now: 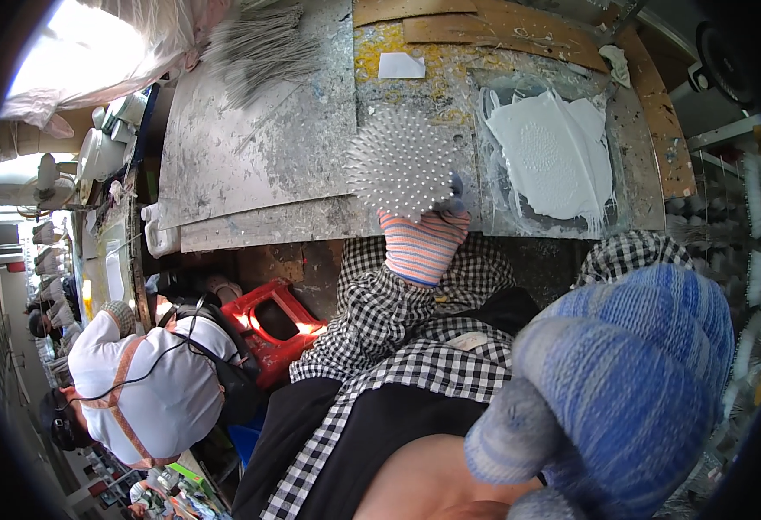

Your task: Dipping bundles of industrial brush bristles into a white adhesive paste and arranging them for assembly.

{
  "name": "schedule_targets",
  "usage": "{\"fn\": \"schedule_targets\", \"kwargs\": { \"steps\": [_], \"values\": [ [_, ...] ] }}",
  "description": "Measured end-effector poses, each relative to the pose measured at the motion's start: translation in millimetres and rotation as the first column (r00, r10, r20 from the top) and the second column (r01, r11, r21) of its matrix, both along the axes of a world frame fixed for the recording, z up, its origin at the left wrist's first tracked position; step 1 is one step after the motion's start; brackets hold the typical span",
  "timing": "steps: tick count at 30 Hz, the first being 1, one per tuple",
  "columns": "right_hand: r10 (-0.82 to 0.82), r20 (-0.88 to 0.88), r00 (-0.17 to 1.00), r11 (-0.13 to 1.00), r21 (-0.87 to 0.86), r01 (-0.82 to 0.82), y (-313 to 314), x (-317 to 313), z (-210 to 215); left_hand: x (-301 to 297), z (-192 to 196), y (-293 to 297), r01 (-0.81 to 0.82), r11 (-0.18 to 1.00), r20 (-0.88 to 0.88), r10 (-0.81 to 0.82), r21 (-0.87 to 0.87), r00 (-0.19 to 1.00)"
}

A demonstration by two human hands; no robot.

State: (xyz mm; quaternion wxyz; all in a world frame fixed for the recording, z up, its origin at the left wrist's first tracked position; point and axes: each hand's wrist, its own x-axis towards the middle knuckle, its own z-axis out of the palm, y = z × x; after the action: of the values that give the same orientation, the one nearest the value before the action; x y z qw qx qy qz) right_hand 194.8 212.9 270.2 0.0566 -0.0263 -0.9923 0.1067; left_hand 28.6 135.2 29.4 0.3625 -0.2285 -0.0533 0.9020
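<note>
My left hand [424,245], in a pink and grey striped knit glove, is closed around a bundle of thin wires with white-tipped ends [400,163]. The tips fan out in a dome above the front edge of the worktable [259,165]. My right hand [627,373], in a blue and grey knit glove, is raised close to the camera at the lower right. Its fingers are curled together, and whatever they may hold is hidden. White paste [549,156] lies spread on a board right of the bundle, with a patch of small dots pressed into it.
A pile of loose grey wires [259,52] lies at the table's far left. A white paper slip [401,65] and brown strips [501,39] are at the back. A red plastic stool [281,325] stands left of me, beside a co-worker in white [159,381]. Racks line the right.
</note>
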Motion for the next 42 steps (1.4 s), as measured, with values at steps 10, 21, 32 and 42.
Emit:
{"fn": "schedule_targets", "kwargs": {
  "steps": [10, 21, 32, 42],
  "values": [
    [0.177, -0.435, 0.883, 0.817, -0.435, -0.378, 23, -39, -75, 21, -14, -113, -0.388, 0.809, -0.210, 0.327, -0.442, 0.921],
    [-0.001, -0.280, 0.960, 0.688, -0.697, -0.202, -21, -152, -347, 51, -49, -170, -0.395, 0.597, -0.014, 0.540, -0.698, 0.842],
    [0.023, -0.254, 0.967, 0.720, -0.667, -0.192, -23, -149, -348, 50, -60, -171, -0.384, 0.533, -0.010, 0.575, -0.753, 0.818],
    [0.000, -0.228, 0.974, 0.612, -0.770, -0.180, -21, -145, -346, 50, -47, -166, -0.413, 0.510, -0.185, 0.438, -0.754, 0.880]
  ]
}}
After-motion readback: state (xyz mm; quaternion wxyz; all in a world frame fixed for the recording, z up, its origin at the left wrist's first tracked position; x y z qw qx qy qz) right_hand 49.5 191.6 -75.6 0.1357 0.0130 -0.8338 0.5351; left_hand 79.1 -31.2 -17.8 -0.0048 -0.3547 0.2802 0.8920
